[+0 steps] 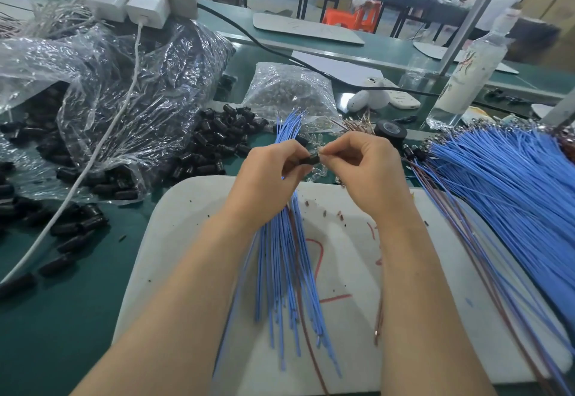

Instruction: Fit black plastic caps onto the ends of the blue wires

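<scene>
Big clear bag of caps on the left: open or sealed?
Open, it seems. The clear bag lies crumpled, and loose black caps spill onto the table around it; its mouth itself cannot be made out.

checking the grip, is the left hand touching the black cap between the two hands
Touching. The head view shows the left hand with thumb and forefinger closed on the black cap, and no gap is visible between them.

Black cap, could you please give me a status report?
Left hand gripping blue wire bundle, pinching black cap. Right hand pinching wire end at cap. Nothing blocking.
</scene>
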`<state>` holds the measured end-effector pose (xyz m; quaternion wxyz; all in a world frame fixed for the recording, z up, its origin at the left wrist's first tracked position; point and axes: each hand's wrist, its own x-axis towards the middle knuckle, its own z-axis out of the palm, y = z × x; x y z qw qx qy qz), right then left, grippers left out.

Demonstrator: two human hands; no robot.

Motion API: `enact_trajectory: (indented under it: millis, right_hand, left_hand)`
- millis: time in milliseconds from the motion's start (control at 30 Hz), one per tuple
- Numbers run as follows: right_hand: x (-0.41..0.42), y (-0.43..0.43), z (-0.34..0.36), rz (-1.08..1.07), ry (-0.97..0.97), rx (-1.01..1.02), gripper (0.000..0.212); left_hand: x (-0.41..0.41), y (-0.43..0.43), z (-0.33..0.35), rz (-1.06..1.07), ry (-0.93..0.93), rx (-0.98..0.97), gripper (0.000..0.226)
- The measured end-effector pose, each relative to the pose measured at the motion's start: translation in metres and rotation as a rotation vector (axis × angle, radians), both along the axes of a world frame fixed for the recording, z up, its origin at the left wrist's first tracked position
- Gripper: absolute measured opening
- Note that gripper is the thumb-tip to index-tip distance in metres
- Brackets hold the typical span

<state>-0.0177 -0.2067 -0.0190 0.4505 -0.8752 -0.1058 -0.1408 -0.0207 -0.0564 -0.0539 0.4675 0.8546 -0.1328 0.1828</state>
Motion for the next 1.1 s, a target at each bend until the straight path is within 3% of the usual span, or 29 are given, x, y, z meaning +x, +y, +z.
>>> enact_trajectory:
  millis: [333,533,767,833,967,1100]
  right_hand:
    - [0.003,-0.003,-0.007,0.095,0.078,0.151,0.012]
    - [0.007,0.004,-0.013,0.071,0.262,0.599,0.007]
    - [0.006,0.014,-0.013,0.056,0.303,0.632,0.008]
    - [0.003,0.021,-0.007,0.098,0.34,0.757,0.008]
    - [-0.013,0.026,0.013,0.348,0.555,0.844,0.039]
    - [-0.044,-0.003,0.033,0.468,0.51,0.911,0.033]
  left_hand:
    - [-0.003,-0.001,0.003,-0.041,0.04,-0.053,0.008]
    - [-0.002,-0.001,0.005,-0.013,0.052,-0.103,0.009]
    - [-0.002,0.0,0.007,0.03,0.054,-0.077,0.006]
    - [-0.005,-0.001,0.018,0.055,0.053,-0.169,0.005]
    - [-0.007,-0.009,0.067,0.084,0.002,-0.438,0.002]
    - [0.005,-0.034,0.131,0.004,-0.005,-0.861,0.002]
